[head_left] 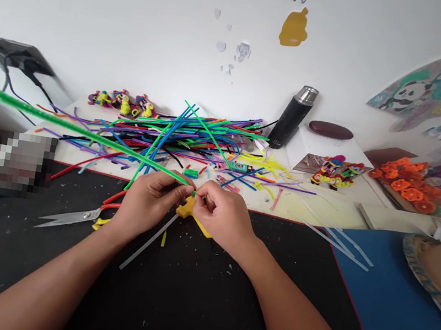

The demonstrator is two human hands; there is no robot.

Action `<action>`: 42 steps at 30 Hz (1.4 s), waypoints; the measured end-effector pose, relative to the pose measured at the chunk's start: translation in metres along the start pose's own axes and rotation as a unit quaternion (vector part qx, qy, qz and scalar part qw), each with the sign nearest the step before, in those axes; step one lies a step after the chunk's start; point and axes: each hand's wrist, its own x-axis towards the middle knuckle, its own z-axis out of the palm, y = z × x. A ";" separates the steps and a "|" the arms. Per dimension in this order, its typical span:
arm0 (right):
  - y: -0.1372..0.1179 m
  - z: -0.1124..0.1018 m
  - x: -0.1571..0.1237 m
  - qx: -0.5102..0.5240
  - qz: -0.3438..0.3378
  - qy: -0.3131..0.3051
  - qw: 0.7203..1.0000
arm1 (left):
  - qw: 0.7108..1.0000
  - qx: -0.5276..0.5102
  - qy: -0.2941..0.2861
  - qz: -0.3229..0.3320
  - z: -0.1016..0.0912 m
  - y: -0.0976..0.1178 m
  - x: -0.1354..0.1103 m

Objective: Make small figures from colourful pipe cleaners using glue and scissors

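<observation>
A long green pipe cleaner (83,131) runs from the left edge down to my fingers. My left hand (152,199) pinches it close to its right end. At that end the fingertips of my right hand (223,213) are pressed together on the tip of the same pipe cleaner. Below both hands a yellow glue gun (187,208) lies on the black mat (181,304), partly covered by my right hand. A translucent glue stick (148,242) reaches out from its left side. Scissors (78,216) with red handles lie left of my left hand, blades apart.
Behind the hands lies a heap of coloured pipe cleaners (166,137). A black thermos (292,118) stands near a white box (332,146). Small colourful figures (121,102) sit at the back left. Several glue sticks (347,246) rest on the blue mat (374,301) at right.
</observation>
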 end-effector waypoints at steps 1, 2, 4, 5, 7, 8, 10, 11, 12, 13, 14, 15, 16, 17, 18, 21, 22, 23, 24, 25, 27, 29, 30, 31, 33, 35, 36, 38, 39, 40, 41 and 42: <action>0.000 0.000 0.000 0.013 0.005 0.000 1.000 | 1.000 -0.008 -0.003 -0.008 0.000 -0.001 0.000; 0.000 0.000 0.000 0.031 0.015 0.002 0.999 | 0.999 -0.026 -0.006 -0.022 0.001 -0.001 0.001; -0.001 -0.001 0.001 0.078 0.043 0.011 0.996 | 0.995 -0.086 -0.013 -0.058 0.002 -0.002 0.002; -0.002 -0.002 0.002 0.105 0.059 0.015 0.993 | 0.990 -0.122 -0.018 -0.075 0.003 -0.003 0.003; -0.003 -0.004 0.003 0.164 0.087 0.021 0.982 | 0.977 -0.189 -0.032 -0.098 0.005 -0.003 0.004; -0.003 -0.004 0.004 0.197 0.099 0.021 0.975 | 0.970 -0.214 -0.040 -0.103 0.006 -0.003 0.005; -0.004 -0.005 0.004 0.257 0.122 0.020 0.959 | 0.962 -0.247 -0.050 -0.105 0.008 -0.003 0.005; -0.004 -0.005 0.005 0.280 0.133 0.018 0.951 | 0.960 -0.255 -0.051 -0.103 0.009 -0.002 0.005; -0.004 -0.004 0.005 0.298 0.144 0.014 0.944 | 0.959 -0.259 -0.049 -0.101 0.009 -0.002 0.005; -0.004 -0.004 0.005 0.312 0.152 0.008 0.938 | 0.960 -0.258 -0.044 -0.098 0.009 -0.001 0.004; -0.005 -0.004 0.005 0.322 0.159 0.002 0.933 | 0.962 -0.253 -0.038 -0.095 0.009 -0.001 0.004; -0.005 -0.003 0.005 0.330 0.163 -0.004 0.930 | 0.964 -0.245 -0.033 -0.094 0.009 -0.001 0.004; -0.005 -0.003 0.005 0.337 0.165 -0.010 0.927 | 0.967 -0.237 -0.029 -0.091 0.009 -0.001 0.004; -0.005 -0.003 0.005 0.343 0.166 -0.015 0.924 | 0.969 -0.229 -0.027 -0.089 0.008 -0.001 0.004; -0.005 -0.002 0.005 0.348 0.166 -0.018 0.923 | 0.971 -0.222 -0.026 -0.088 0.008 -0.001 0.004; -0.003 -0.002 0.005 0.349 0.170 -0.010 0.922 | 0.972 -0.218 -0.029 -0.085 0.008 -0.001 0.004; -0.003 -0.002 0.005 0.346 0.171 -0.005 0.923 | 0.970 -0.227 -0.029 -0.086 0.009 -0.001 0.004; -0.002 -0.001 0.005 0.341 0.172 -0.001 0.924 | 0.967 -0.239 -0.030 -0.089 0.009 -0.001 0.003; -0.002 -0.001 0.005 0.336 0.172 0.001 0.926 | 0.963 -0.252 -0.030 -0.091 0.010 0.000 0.003; -0.003 -0.001 0.004 0.333 0.170 0.003 0.928 | 0.960 -0.262 -0.031 -0.094 0.011 0.000 0.003; -0.004 0.000 0.004 0.330 0.166 0.005 0.929 | 0.957 -0.271 -0.032 -0.097 0.012 0.001 0.003; -0.005 0.000 0.004 0.330 0.164 0.008 0.930 | 0.958 -0.270 -0.034 -0.096 0.013 0.001 0.003; -0.005 0.001 0.004 0.328 0.164 0.011 0.930 | 0.958 -0.269 -0.036 -0.097 0.013 0.000 0.003; -0.006 0.001 0.004 0.325 0.164 0.013 0.931 | 0.958 -0.269 -0.038 -0.097 0.013 0.000 0.003; -0.006 0.001 0.003 0.318 0.166 0.019 0.933 | 0.957 -0.270 -0.048 -0.098 0.013 -0.001 0.003; -0.006 0.002 0.003 0.317 0.167 0.025 0.933 | 0.956 -0.270 -0.057 -0.102 0.014 -0.002 0.002; -0.006 0.002 0.003 0.319 0.168 0.029 0.932 | 0.955 -0.270 -0.060 -0.106 0.014 -0.002 0.002; -0.006 0.002 0.003 0.323 0.167 0.034 0.931 | 0.953 -0.271 -0.068 -0.117 0.014 -0.003 0.001; -0.006 0.002 0.003 0.323 0.166 0.036 0.931 | 0.951 -0.273 -0.072 -0.123 0.014 -0.003 0.001; -0.006 0.002 0.003 0.322 0.164 0.037 0.932 | 0.949 -0.276 -0.077 -0.128 0.014 -0.003 0.001; -0.006 0.001 0.003 0.318 0.163 0.036 0.933 | 0.948 -0.280 -0.079 -0.132 0.014 -0.004 0.001; -0.007 0.000 0.003 0.309 0.160 0.034 0.937 | 0.946 -0.283 -0.081 -0.133 0.014 -0.004 0.001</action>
